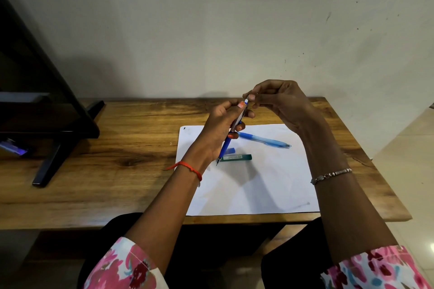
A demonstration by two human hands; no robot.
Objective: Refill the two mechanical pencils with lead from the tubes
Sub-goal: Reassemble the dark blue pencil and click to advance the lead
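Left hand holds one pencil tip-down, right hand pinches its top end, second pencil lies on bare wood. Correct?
One error: the head view shows the second pencil lying on the white paper, not bare wood. The left hand holds one pencil tip-down; the right hand pinches its top end.

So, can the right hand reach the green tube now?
Probably yes, once free: the right hand pinches the top of the pencil that the left hand holds, but the green tube lies uncovered on the paper nearby.

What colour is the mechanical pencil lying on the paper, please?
The plastic mechanical pencil is light blue; head view.
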